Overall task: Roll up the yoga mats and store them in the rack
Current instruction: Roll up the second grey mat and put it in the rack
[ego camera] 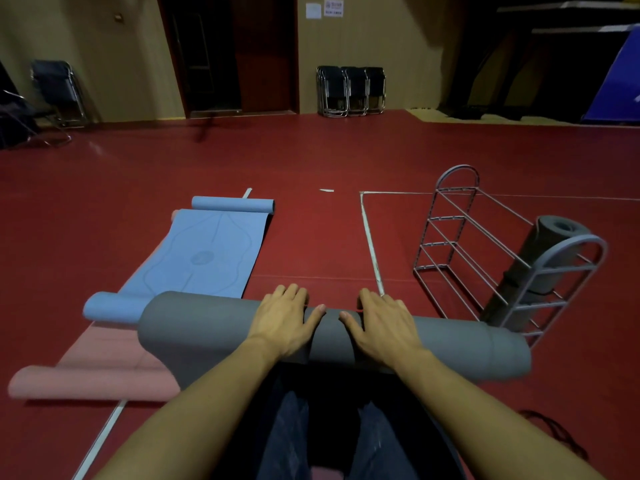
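So you've got both palms flat on top of the thick dark grey rolled-up foam yoga mat (221,327), which lies crosswise on the dark red gym floor (311,237) right in front of your knees. Your left hand (282,322) sits just left of the roll's middle, fingers straight and close together over the far side, thumb sticking out toward the right. Your right hand (382,325) mirrors it just beside, fingers laid flat and slightly spread, thumb pointing back at the left one; the two thumbs are near each other but not touching. Neither hand is curled round the roll, they just press on it.

Left of that roll, the light blue yoga mat with a line pattern (204,254) lies mostly flat, with both its ends curled up; its near curl touches the grey roll's left end. Under and beside it is a pink yoga mat (93,379), near end rolled too.

Off to your right stands the pale grey metal wire rack with arched ends (460,216), and a second dark grey rolled mat (540,251) is propped upright-ish, tilted, at its near end. Can't tell if it's actually inside the frame or just leaning behind it. The right end of your roll is just beside the rack's near corner.

Folding chairs (349,91) are stacked at the back wall.
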Demonstrator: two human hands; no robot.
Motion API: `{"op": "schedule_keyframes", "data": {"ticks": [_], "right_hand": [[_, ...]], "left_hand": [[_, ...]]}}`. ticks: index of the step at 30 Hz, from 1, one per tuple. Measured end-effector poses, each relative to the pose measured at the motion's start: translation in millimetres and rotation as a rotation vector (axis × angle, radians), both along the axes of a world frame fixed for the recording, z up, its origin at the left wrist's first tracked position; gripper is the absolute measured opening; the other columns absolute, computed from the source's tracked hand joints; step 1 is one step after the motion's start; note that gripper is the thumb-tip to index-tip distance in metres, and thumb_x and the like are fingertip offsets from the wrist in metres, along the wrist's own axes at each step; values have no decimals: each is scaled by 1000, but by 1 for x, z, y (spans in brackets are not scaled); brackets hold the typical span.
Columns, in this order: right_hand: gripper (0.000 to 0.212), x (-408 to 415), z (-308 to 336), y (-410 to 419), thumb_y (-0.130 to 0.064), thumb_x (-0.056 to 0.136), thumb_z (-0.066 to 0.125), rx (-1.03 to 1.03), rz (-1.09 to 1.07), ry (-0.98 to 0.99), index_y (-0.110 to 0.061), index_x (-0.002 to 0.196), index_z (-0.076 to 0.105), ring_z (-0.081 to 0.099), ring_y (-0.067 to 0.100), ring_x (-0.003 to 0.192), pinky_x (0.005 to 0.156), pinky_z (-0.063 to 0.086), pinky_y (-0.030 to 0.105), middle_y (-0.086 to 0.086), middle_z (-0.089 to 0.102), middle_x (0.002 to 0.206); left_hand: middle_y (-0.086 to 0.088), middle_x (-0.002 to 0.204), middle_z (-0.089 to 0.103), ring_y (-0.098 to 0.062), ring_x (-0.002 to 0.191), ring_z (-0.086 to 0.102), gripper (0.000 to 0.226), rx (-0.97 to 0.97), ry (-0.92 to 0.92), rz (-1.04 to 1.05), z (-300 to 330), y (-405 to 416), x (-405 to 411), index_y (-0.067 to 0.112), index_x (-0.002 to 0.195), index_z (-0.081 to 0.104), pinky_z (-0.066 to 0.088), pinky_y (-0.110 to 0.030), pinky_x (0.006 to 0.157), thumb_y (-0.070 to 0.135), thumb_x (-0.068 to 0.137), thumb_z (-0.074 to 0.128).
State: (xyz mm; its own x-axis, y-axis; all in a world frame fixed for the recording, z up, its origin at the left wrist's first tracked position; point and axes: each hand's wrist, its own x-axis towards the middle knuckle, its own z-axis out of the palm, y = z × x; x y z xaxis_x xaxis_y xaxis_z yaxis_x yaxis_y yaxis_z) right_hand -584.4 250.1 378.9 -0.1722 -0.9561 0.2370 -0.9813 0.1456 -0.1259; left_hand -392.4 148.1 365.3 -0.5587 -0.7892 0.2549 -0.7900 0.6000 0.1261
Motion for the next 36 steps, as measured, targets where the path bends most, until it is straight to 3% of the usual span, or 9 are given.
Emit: {"op": "schedule_keyframes", "data": {"ticks": [5,9,13,18,23,27,32,36], "right_hand": [[38,1,1,-4,-62,103,32,32,-11,44,-25,100,41,60,29,97,86,37,43,2,65,105],[39,-2,-2,-8,-63,103,29,108,-27,9,-25,100,41,61,29,99,89,38,43,3,67,106],[49,-4,-11,-13,-61,104,31,57,-50,51,-21,112,57,52,26,107,91,38,40,2,59,113],[55,-7,-12,-21,-62,104,27,89,-33,62,-20,115,60,55,26,108,92,40,40,2,60,114],[63,-9,-13,-25,-74,97,30,119,-12,24,-19,119,51,61,28,103,90,42,42,4,64,113],[67,-13,-18,-29,-86,89,29,144,9,18,-22,104,43,63,28,99,89,42,43,4,66,108],[76,-24,-20,-43,-97,76,31,288,21,-2,-25,100,43,61,28,105,91,39,43,3,67,112],[98,-29,-24,-48,-103,67,30,317,38,14,-22,115,56,53,28,114,96,41,45,3,58,119]], "left_hand": [[7,92,49,-22,94,49,44,34,21,17,-4,-7,-3,25,92,45,39,-39,84,65,101,29],[3,103,59,-23,101,53,54,88,-35,40,-2,-14,-9,23,102,58,40,-40,90,67,102,27],[2,117,62,-23,113,54,65,144,-64,68,-5,-17,-12,22,119,63,38,-42,98,69,102,22],[2,114,53,-21,113,48,67,131,-57,80,-10,-24,-17,20,111,69,37,-41,100,67,103,22],[0,114,58,-25,110,53,63,165,-91,57,-12,-31,-20,20,112,66,39,-41,97,66,103,23],[-3,115,63,-28,107,56,57,189,-86,52,-17,-33,-20,19,110,56,38,-42,95,67,103,25],[-3,121,63,-27,117,58,76,342,-166,26,-15,-45,-17,19,118,63,36,-44,106,80,95,24],[-2,123,54,-24,121,48,92,448,-187,-32,-20,-58,-9,23,133,63,39,-45,106,92,84,27]]}}
